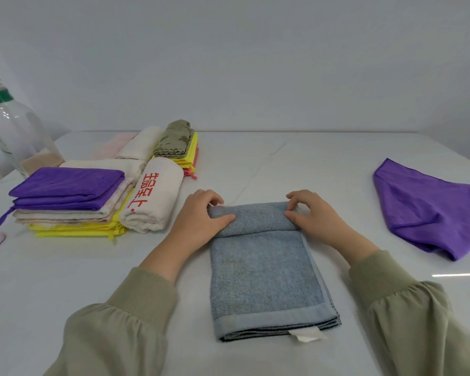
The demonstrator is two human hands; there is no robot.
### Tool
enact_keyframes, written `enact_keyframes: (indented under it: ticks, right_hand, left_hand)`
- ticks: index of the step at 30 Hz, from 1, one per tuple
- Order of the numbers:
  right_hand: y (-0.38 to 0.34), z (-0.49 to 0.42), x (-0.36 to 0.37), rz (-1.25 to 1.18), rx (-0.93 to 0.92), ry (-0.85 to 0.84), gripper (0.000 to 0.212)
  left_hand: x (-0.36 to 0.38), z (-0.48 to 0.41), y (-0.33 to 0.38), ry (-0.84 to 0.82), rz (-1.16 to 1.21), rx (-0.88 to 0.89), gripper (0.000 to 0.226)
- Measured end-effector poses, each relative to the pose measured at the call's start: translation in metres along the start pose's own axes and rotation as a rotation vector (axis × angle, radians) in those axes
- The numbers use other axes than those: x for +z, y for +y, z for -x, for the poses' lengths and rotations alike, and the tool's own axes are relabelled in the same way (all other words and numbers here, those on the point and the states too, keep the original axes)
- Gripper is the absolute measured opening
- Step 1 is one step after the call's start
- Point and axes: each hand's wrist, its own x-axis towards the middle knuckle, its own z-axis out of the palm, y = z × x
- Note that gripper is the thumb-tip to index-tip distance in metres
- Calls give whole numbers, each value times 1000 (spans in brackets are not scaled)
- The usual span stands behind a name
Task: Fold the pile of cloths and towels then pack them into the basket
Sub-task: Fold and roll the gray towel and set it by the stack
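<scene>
I am rolling the grey towel [266, 270], which lies folded into a long strip in the middle of the worktop [310, 164], its length running from near to far. My left hand [204, 215] and right hand [314, 217] sit at the two ends of the roll at the far end of the towel. The fingers [223, 219] of my left hand curl over the roll and press on it, and those of my right are pinched together on its right end.

The roll has only begun; most of the towel is flat toward me, with a white tag [305, 335] sticking out at the near edge, too small to read. I judge the next move calls for drawing the roll evenly toward me, both ends level, so it does not skew.

To the left sit the finished pieces: a stack topped by a folded purple cloth [65, 189] and, just beside it, a rolled white towel [154, 199] with red Chinese characters, which I cannot read with confidence. An unfolded purple cloth [429, 207] waits at the right. I see no basket in view.
</scene>
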Motion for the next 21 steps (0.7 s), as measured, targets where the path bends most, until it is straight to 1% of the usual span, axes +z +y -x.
enact_keyframes:
  ticks: [1,2,3,4,5,7,9,11,12,15,17,19,21]
  right_hand:
    - [0,0,-1,-22,54,-47,15]
    - [0,0,-3,-29,94,-99,26]
    - [-1,1,-6,-30,116,-150,37]
    - [-3,2,-10,-22,125,-192,43]
    - [-4,2,-13,-24,125,-230,44]
    - [-5,4,-16,-55,134,-292,42]
    - [-4,5,-16,-83,158,-293,40]
    - [-5,6,-16,-91,137,-225,23]
    - [-7,7,-16,-86,105,-165,19]
    - [-14,9,-15,-135,1,35,25]
    - [-17,10,-12,-135,-48,119,28]
    - [-16,10,-8,-46,-90,164,29]
    - [-15,11,-6,78,-169,191,29]
  left_hand:
    - [-3,-1,-2,-63,-24,-93,40]
    - [-6,-2,-4,-120,-78,-152,52]
    - [-9,-3,-6,-165,-159,-168,55]
    - [-12,-4,-5,-207,-216,-163,51]
    - [-15,-5,-5,-253,-232,-154,46]
    - [-22,-6,-6,-339,-157,-145,34]
    - [-26,-4,-5,-373,-52,-163,24]
    - [-24,-1,-2,-327,-1,-149,20]
    - [-22,0,1,-274,12,-131,20]
    - [-16,2,8,-74,22,-47,24]
    - [-11,3,9,24,10,11,27]
    - [-7,5,9,74,15,50,28]
    - [-4,5,8,113,5,104,26]
